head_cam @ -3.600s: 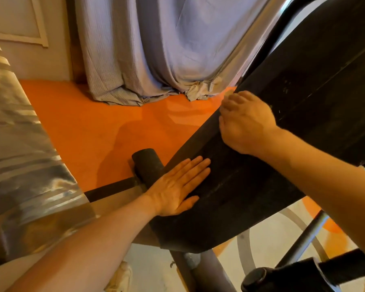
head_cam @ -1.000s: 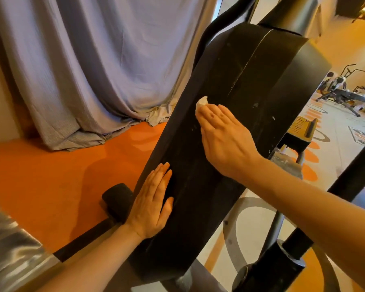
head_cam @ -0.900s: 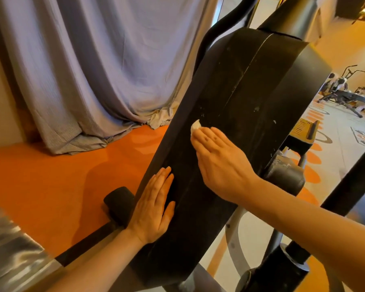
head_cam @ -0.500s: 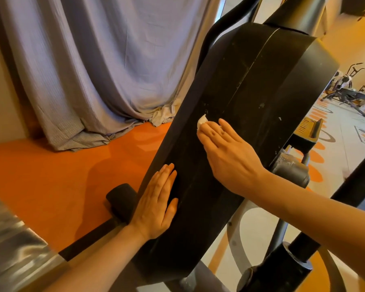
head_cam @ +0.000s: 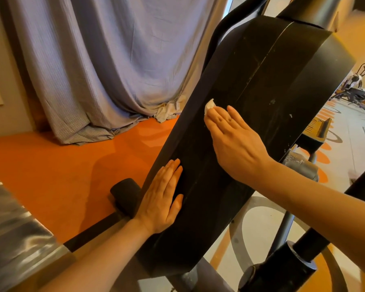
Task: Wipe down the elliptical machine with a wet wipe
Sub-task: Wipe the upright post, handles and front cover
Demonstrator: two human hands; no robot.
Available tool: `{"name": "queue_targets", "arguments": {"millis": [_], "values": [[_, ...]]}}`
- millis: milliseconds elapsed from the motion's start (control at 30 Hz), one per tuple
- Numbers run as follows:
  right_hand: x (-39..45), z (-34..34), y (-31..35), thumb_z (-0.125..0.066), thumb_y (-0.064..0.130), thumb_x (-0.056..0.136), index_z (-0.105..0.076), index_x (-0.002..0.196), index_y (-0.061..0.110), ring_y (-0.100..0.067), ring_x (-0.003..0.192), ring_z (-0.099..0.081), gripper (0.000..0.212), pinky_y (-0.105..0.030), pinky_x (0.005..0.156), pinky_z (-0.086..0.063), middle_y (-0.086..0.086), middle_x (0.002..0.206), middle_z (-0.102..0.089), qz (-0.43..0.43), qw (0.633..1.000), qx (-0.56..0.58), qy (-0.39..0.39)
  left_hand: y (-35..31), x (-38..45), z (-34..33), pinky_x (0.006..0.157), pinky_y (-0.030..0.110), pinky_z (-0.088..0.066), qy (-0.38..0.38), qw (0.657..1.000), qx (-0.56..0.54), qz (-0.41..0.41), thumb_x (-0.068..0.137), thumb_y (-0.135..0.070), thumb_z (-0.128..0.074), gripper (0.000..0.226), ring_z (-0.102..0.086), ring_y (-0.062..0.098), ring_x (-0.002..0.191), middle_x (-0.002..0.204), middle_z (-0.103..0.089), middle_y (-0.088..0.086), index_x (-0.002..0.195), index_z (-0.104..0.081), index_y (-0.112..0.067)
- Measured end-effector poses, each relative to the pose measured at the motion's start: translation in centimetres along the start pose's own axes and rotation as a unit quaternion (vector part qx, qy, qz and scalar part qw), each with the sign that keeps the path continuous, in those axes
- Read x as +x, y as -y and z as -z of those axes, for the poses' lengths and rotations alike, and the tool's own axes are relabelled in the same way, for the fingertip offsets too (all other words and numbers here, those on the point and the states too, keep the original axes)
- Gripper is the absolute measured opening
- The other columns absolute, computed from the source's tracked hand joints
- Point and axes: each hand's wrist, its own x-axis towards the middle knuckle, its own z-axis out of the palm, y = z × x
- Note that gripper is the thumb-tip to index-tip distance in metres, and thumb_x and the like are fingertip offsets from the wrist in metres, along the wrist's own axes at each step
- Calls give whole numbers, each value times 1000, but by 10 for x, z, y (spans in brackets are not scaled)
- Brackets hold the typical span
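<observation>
1. The elliptical machine's black cover (head_cam: 251,123) is the landmark here: a long, slanted shell running from low and near up to high and far.
2. The right hand (head_cam: 236,144) lies flat on the middle of the cover, fingers straight and close together, pressing the wet wipe (head_cam: 209,104) against the surface. Only a small white wad of the wipe shows, poking out past the fingertips; the rest is hidden under the hand.
3. The left hand (head_cam: 160,199) rests lower on the cover, near its left edge, palm down with fingers straight and loosely together. It holds nothing and seems only to brace.
4. Judged from the surface, the wiping is under way but far from finished. The upper cover, above the wipe, carries pale specks and scuffs, especially to the right of the seam (head_cam: 259,66) that runs down its length.
5. The band below the wipe looks darker and more even, though whether it is truly clean cannot be told.
6. Left to do, as far as can be seen: the upper cover, its right-hand face, the black post (head_cam: 291,268) below the cover on the right, and the black roller (head_cam: 125,197) at the foot of the cover by the orange floor (head_cam: 51,175).
7. The curtain (head_cam: 93,66) hangs behind the cover on the left.
</observation>
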Motion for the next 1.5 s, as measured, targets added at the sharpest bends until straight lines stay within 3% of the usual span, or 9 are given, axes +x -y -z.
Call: {"name": "queue_targets", "arguments": {"millis": [167, 367, 567, 733, 833, 1000, 1133, 1267, 1500], "values": [[-20, -4, -1, -30, 21, 92, -52, 134, 2, -32, 131, -46, 51, -50, 110, -20, -19, 138, -52, 27, 1000, 5, 1, -2, 1, -1, 122, 37, -16, 0, 1000, -5, -6, 105, -36, -24, 56, -18, 26, 149, 161, -16, 9, 152, -18, -7], [19, 8, -14, -29, 23, 98, -38, 145, 6, -29, 143, -27, 51, -39, 117, 0, -15, 151, -35, -6, 999, 43, 13, 0, -1, 0, 122, 35, -13, 4, 1000, -2, 4, 104, -35, -28, 56, -16, 24, 150, 162, -14, 7, 152, -18, -8], [-7, 13, -25, -28, 24, 98, -46, 140, 5, -27, 139, -36, 49, -33, 118, -4, -15, 145, -45, 20, 998, 63, 10, 0, 1, -1, 122, 36, -15, -1, 1000, -1, -5, 103, -32, -30, 56, -18, 26, 150, 161, -18, 12, 150, -23, -2], [15, 10, -27, -25, 26, 98, -31, 148, 5, -26, 146, -21, 54, -33, 117, -1, -15, 155, -29, -17, 997, 79, 4, 1, 0, -1, 122, 38, -17, 0, 1000, -1, 0, 103, -34, -29, 57, -18, 26, 149, 161, -18, 11, 151, -22, -4], [-15, 1, -2, -35, 20, 91, -48, 137, -1, -33, 135, -41, 52, -37, 118, -11, -21, 141, -48, 38, 995, 88, -2, 0, -1, -1, 121, 41, -20, -2, 1000, -3, 1, 99, -27, -36, 59, -19, 27, 149, 161, -18, 11, 151, -20, -5], [-64, -21, 7, -27, 32, 98, -35, 147, 11, -21, 143, -22, 53, -35, 118, -5, -8, 153, -32, 137, 989, 53, 30, -6, 0, -2, 120, 42, -22, -11, 1000, -16, 15, 104, -33, -28, 56, -19, 26, 149, 162, -18, 10, 151, -22, -3], [-61, -20, -26, -17, 46, 103, -15, 154, 12, -22, 149, -4, 61, -37, 121, -1, -7, 161, -10, 25, 998, 42, -28, -9, 4, -1, 121, 39, -20, -19, 999, -13, 23, 104, -34, -29, 55, -21, 24, 149, 160, -19, 8, 150, -24, -5], [-86, -30, 1, -27, 47, 101, -6, 154, 8, -24, 149, 3, 68, -39, 121, 3, -7, 162, 3, -152, 975, 157, -51, -22, 23, 0, 122, 35, -14, -44, 999, -15, 23, 102, -28, -37, 53, -22, 20, 148, 157, -25, 10, 148, -27, -5], [-158, -68, 61, -18, 48, 104, 0, 155, 16, -20, 149, -2, 63, -38, 119, -5, 0, 162, 5, -107, 978, 180, -3, -38, 38, -2, 123, 37, -12, -40, 999, -22, 5, 100, -27, -36, 54, -19, 18, 149, 159, -21, 7, 151, -21, -13]]}}
